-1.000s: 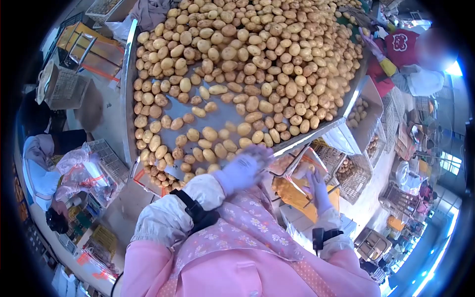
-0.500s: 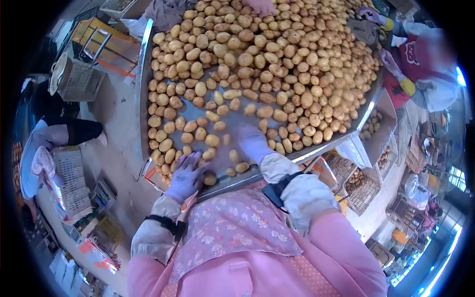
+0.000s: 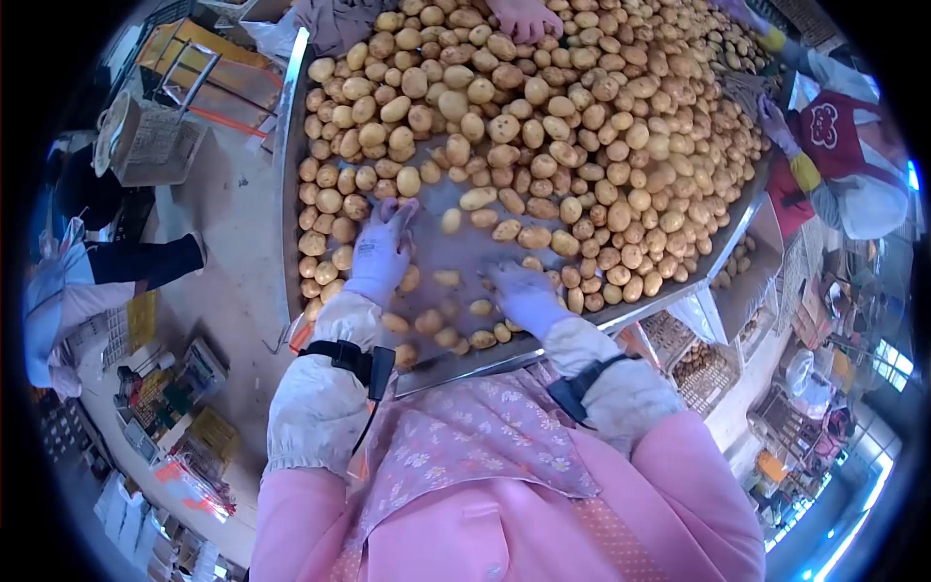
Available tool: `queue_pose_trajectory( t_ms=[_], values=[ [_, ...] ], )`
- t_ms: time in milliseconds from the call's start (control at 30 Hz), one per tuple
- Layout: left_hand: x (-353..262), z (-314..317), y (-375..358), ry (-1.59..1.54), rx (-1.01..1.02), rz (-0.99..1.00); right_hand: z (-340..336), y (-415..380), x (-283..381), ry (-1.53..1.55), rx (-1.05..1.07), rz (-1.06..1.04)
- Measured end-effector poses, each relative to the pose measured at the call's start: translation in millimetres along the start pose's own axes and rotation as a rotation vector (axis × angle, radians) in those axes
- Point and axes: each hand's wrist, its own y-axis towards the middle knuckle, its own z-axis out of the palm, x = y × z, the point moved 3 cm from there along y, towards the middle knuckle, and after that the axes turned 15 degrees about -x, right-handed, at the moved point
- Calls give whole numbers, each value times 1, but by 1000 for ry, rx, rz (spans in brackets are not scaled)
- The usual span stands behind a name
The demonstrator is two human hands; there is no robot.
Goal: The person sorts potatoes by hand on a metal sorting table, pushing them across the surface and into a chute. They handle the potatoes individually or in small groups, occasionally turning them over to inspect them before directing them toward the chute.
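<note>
Fingers of L hand [image 3: 381, 254], head view: spread & slightly bent, open, tips beside potatoes nr. the tray's L side. R hand [image 3: 529, 299] — fingers open & spread low over the metal tray [image 3: 441, 233], slightly blurred, small potatoes close by; contact w/ any: could not tell. Both hands gloved, black straps at wrists.

Potatoes [image 3: 621, 126] lay heaped across the far & R parts of the tray, w/ a looser scatter round both hands; a few nr. the front rim were blurred.

Bare hand of another person [image 3: 525, 17] was at the far side, over the heap. Co-worker in red apron [image 3: 824, 126] stood at R edge — gloved hand [image 3: 778, 128] beside the potatoes. Grey cloth [image 3: 335, 24] sat at far L corner.
</note>
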Motion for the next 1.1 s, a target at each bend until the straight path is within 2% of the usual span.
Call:
queue_pose_trajectory(
  t_ms=[33, 100, 167, 233, 267, 300, 333, 400, 467, 533, 567, 600, 633, 667, 700, 733, 767, 833, 867, 900, 967, 1000, 1033, 1100],
  values=[
    [3, -1, -2, -7, 7, 4, -5, -18, -11, 182, -105, 11],
    [0, -9, -9, 12, -40, 101, -39, -61, -9, 430, -415, 195],
    [2, -10, -27, 80, -47, 157, -29, -129, -43, 463, -625, 437],
    [14, 3, -52, 129, 62, 200, -32, -209, -76, 379, -649, 603],
    [2, 1, -65, 224, 89, 291, -30, -248, -95, 192, -610, 689],
    [-8, 2, -78, 218, 85, 297, -28, -275, -109, 5, -565, 770],
    [-19, 3, -89, 222, 60, 264, -32, -282, -115, 1, -573, 771],
    [-35, 12, -108, 202, 7, 203, -46, -287, -117, -473, -616, 618],
    [-54, 27, -131, 136, 54, 253, -70, -214, -87, -456, -678, 461],
    [-63, 28, -135, 77, 81, 302, -63, -131, -60, -196, -764, 390],
    [-71, 24, -139, 1, 201, 468, -45, -92, -53, 28, -844, 292],
    [-74, 19, -146, -74, 322, 624, -17, -60, -45, -164, -724, 367],
    [-66, 13, -149, -56, 310, 600, -12, -36, -5, -353, -508, 560],
    [-52, 6, -152, -24, 266, 575, 13, -24, 7, -465, -437, 526],
    [-39, -4, -155, 2, 229, 553, 23, -22, 24, -494, -287, 308],
    [-27, -16, -161, 15, 189, 444, 35, -34, 28, -480, -201, -69],
    [-14, -26, -168, 16, 188, 424, 42, -47, 21, -457, -107, -447],
    [17, -44, -179, -15, 239, 394, -5, -17, 6, -386, 60, -276],
    [26, -58, -172, -23, 269, 368, -20, 3, -33, -405, -94, -271],
    [36, -67, -157, 43, 175, 332, -27, 27, -60, -416, -245, -264],
    [58, -83, -109, 123, -25, 190, -48, 83, -37, -519, -421, -165],
    [66, -89, -75, 139, -143, 91, -32, 120, -27, -231, -442, -115],
    [66, -93, -37, 50, -351, 88, -14, 148, -8, 55, -464, -55],
    [83, -82, 26, -117, -395, -83, -20, 160, 66, -317, -397, -95]
  ],
)
